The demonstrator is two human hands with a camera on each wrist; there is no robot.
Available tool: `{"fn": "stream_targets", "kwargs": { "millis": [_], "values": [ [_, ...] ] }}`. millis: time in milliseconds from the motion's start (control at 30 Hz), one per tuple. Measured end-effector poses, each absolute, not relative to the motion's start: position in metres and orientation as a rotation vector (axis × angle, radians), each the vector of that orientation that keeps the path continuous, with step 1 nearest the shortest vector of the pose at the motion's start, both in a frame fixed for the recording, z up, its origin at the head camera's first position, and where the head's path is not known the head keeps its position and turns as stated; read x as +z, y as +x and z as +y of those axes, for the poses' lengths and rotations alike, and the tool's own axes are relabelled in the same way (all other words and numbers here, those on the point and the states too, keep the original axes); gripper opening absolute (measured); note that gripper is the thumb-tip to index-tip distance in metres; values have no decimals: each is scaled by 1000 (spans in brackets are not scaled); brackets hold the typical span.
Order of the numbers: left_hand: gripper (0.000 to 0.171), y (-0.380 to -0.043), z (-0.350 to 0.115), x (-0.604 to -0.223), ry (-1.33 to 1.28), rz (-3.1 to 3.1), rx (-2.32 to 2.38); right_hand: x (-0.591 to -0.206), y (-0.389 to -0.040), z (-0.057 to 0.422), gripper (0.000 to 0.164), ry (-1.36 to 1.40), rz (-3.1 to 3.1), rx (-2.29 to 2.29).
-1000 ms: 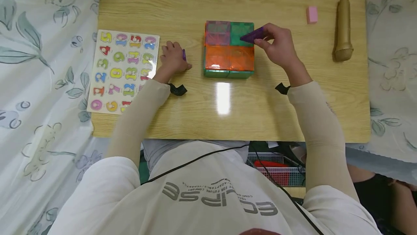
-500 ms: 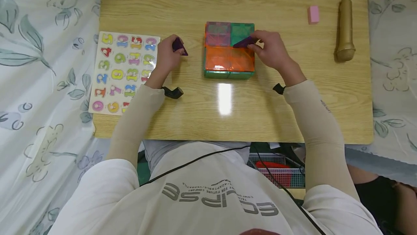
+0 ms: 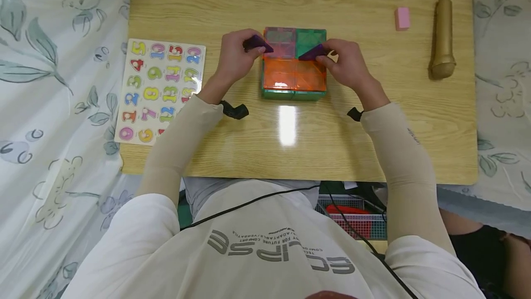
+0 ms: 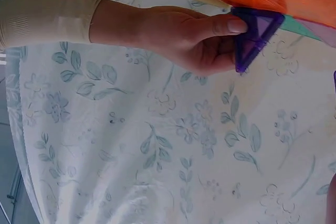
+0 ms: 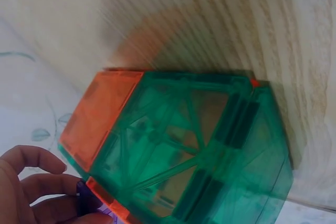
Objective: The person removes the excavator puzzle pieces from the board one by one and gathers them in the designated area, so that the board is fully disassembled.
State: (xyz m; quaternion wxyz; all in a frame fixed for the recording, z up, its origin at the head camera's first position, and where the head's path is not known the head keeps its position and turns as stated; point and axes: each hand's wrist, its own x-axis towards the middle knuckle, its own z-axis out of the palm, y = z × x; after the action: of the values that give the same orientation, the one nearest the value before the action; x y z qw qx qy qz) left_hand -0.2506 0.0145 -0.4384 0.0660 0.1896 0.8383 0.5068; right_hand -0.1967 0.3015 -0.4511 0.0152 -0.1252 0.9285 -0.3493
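Note:
In the head view, my left hand point(image 3: 235, 57) pinches a purple triangular magnetic tile point(image 3: 254, 43) at the back left edge of a block of translucent magnetic tiles point(image 3: 280, 76). My right hand point(image 3: 345, 61) pinches a second purple triangular tile point(image 3: 312, 53), its tip over the block's top. Orange squares cover the front of that top, with a pinkish and a green square behind. The left wrist view shows the right hand's triangle point(image 4: 255, 36) between thumb and fingers, close to the orange tiles. Green side tiles point(image 5: 163, 145) fill much of the right wrist view.
On the wooden table point(image 3: 315, 151), a number puzzle board point(image 3: 159, 91) lies at the left. A small pink block point(image 3: 402, 18) and a gold microphone point(image 3: 443, 36) lie at the back right. A black cable point(image 3: 257, 197) crosses the person's shirt.
My left hand has lifted its purple triangle from beside the puzzle board and carried it right to the block. My right hand has moved its triangle slightly left and toward the body.

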Motion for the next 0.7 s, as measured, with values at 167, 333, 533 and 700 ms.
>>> {"fn": "stream_targets", "kwargs": {
  "millis": [167, 333, 533, 700],
  "values": [
    [14, -253, 31, -438, 628, 2500, 1469, -453, -197, 302, 19, -416, 2911, -1099],
    [12, -253, 45, -441, 688, 2514, 1354, -456, -196, 299, 19, -426, 2905, -1123],
    [16, -250, 51, -448, 724, 2551, 1214, -458, -198, 295, 20, -442, 2895, -1138],
    [16, -248, 51, -449, 732, 2564, 1232, -456, -199, 293, 20, -433, 2883, -1144]
  ]
}}
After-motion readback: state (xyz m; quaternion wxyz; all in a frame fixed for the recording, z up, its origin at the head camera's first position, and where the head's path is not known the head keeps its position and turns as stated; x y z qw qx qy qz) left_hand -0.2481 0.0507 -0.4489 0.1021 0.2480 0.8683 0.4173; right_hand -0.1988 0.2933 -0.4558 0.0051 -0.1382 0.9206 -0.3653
